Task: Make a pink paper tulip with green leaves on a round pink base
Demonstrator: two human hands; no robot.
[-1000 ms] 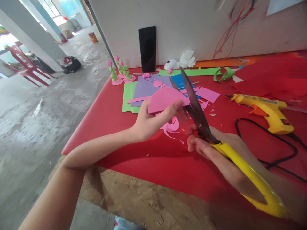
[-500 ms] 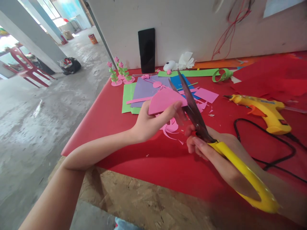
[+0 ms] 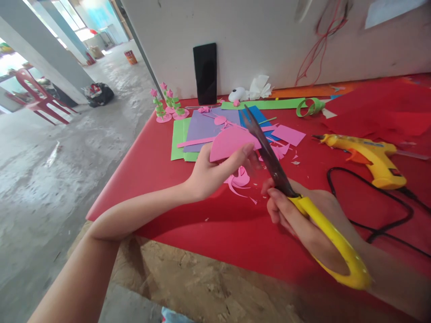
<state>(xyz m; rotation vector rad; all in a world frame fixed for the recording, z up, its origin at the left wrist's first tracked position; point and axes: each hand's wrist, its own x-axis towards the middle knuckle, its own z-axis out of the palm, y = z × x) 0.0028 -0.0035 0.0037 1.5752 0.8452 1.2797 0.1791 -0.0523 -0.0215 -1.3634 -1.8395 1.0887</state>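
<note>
Broadly, a red table (image 3: 208, 229) fills the lower view, butted against a pale wall (image 3: 256, 40); concrete floor (image 3: 50, 179) off to the left with a red plastic chair (image 3: 32, 96). On the far half of the tabletop: loose red sheets (image 3: 380, 107), a stack of green, purple and blue paper (image 3: 202, 128), a black phone (image 3: 205, 73) propped upright against the wall. To the right, a yellow glue gun (image 3: 370, 159) lies on its side, its black cord (image 3: 377, 211) looping toward the near edge.

Right hand (image 3: 303, 220) is wrapped around the yellow handles of a pair of scissors (image 3: 292, 195), fingers through the loop; dark blades point up and away, nearly shut, closing on the right edge of a pink paper half-disc (image 3: 227, 142). Left hand (image 3: 208, 172) pinches that half-disc from below, thumb on top near the blades, holding it above the table, in front of the paper stack.

Smaller items: a curl of green paper strip (image 3: 311, 106), three small pink-and-green paper flowers (image 3: 166, 105) standing near the far left corner, pink offcuts and curls (image 3: 240, 179) on the table under the held piece.
</note>
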